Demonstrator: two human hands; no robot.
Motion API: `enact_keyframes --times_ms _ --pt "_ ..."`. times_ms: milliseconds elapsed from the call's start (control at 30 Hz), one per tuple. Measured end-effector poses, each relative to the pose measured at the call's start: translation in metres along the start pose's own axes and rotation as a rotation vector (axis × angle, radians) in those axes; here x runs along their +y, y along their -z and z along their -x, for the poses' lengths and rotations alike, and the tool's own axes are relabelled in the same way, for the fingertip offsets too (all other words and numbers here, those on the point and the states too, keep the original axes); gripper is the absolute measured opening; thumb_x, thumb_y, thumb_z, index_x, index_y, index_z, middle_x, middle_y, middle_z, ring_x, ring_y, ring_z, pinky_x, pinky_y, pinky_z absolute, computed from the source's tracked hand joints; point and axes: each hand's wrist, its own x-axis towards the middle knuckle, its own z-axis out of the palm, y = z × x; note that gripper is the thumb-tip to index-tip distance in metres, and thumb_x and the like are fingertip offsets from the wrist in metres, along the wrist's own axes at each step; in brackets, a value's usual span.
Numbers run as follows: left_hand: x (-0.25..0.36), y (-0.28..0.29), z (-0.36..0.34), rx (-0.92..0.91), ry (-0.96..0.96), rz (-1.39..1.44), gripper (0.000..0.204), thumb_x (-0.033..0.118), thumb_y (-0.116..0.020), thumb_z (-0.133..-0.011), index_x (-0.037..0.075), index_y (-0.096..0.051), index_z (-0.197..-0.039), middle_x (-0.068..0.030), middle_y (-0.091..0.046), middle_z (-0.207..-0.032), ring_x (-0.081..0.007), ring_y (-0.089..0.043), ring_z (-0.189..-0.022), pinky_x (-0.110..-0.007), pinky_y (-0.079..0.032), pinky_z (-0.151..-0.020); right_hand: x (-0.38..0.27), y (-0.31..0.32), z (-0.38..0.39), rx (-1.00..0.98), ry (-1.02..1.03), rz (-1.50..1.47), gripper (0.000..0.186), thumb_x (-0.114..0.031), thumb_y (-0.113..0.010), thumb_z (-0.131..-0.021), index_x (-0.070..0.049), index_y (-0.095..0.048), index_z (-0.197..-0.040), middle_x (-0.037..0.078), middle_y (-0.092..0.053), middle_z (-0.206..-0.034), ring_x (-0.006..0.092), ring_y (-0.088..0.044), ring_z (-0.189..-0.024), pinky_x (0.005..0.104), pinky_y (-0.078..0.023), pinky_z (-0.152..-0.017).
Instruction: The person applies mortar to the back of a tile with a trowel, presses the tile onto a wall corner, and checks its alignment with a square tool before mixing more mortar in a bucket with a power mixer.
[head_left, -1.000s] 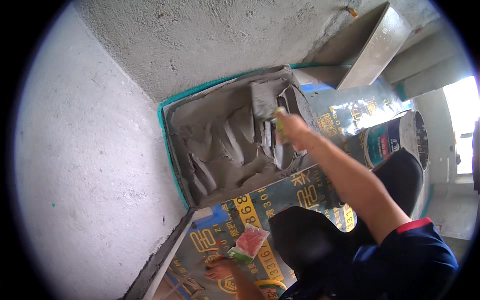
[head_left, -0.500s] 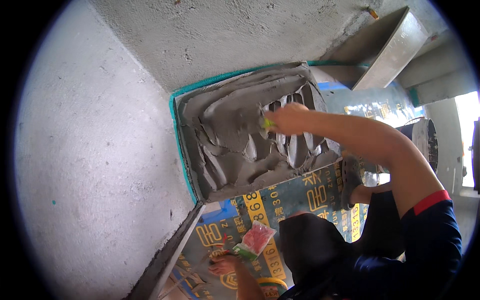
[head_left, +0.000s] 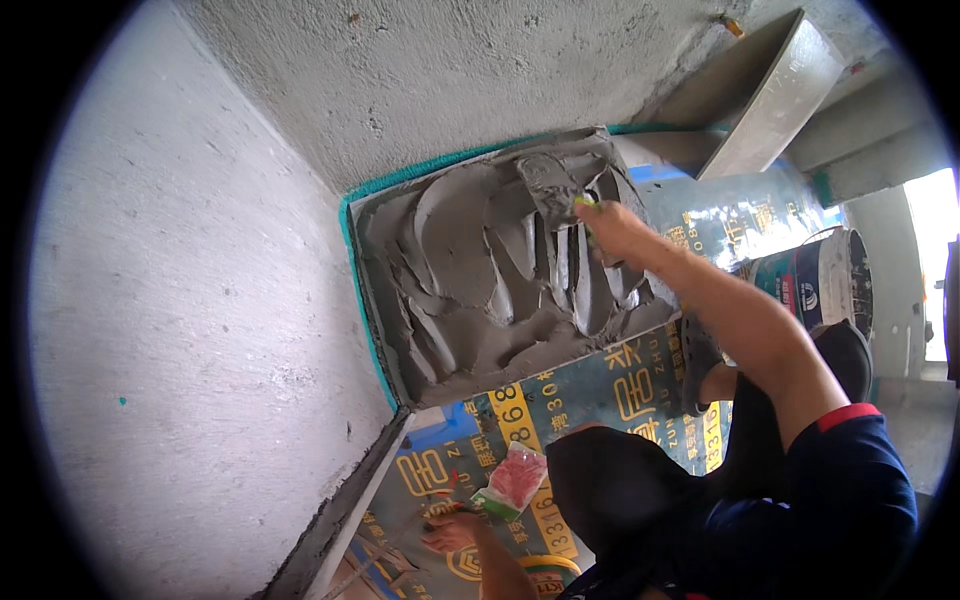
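Note:
My right hand (head_left: 615, 232) is closed around the yellow-green handle of a trowel (head_left: 548, 190). Wet mortar coats the blade, which lies against the upper right part of a rectangular bed of grey mortar (head_left: 455, 240). Ridges and smeared hollows cover that bed. Low in the picture, my left hand (head_left: 455, 531) is down by the printed floor covering, fingers curled; a small dark and red thing shows at them, too unclear to name. Beside this hand lies a clear plastic bag with red contents (head_left: 518, 476).
Bare walls (head_left: 200, 300) meet at the bed's corner, with a teal strip (head_left: 360, 290) along its edges. A grey slab (head_left: 775, 100) leans at the upper right. Right of the bed stands a bucket (head_left: 810, 280). Dark printed sheeting (head_left: 590, 400) covers the floor.
My right hand has moved the trowel up and to the right across the mortar, leaving a smoother hollow at left. More of the bucket shows. My left hand stays low by the bag.

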Motion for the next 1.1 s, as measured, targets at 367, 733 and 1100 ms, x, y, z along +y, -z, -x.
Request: enact_keyframes --times_ms 367,733,1100 --pt "0.008 0.006 0.001 -0.006 -0.008 -0.016 0.063 0.051 -0.029 -0.095 -0.005 -0.04 -0.121 -0.022 -0.041 -0.123 -0.0375 -0.04 -0.114 -0.049 -0.035 -0.091 -0.115 -0.097 -0.018 0.099 0.879 0.499 0.021 -0.023 -0.063 -0.075 -0.002 -0.06 -0.073 0.013 -0.062 -0.064 0.0252 -0.062 -0.058 0.0361 -0.05 -0.052" --pt "0.016 0.015 0.001 0.081 -0.095 0.069 0.058 0.045 -0.035 -0.095 -0.007 -0.041 -0.118 -0.0245 -0.044 -0.12 -0.0398 -0.044 -0.111 -0.05 -0.038 -0.09 -0.05 -0.008 -0.066 0.145 0.28 0.668 0.027 -0.011 -0.053 -0.076 0.003 -0.066 -0.096 0.018 -0.066 -0.097 0.0318 -0.065 -0.094 0.0388 -0.053 -0.078" --pt "0.003 0.003 -0.002 -0.016 -0.013 -0.052 0.061 0.047 -0.03 -0.096 -0.008 -0.038 -0.121 -0.0242 -0.041 -0.121 -0.04 -0.042 -0.112 -0.05 -0.036 -0.09 -0.004 -0.001 -0.025 0.606 0.203 0.414 0.026 -0.013 -0.047 -0.083 0.004 -0.058 -0.1 0.021 -0.063 -0.092 0.0355 -0.064 -0.089 0.0417 -0.052 -0.077"
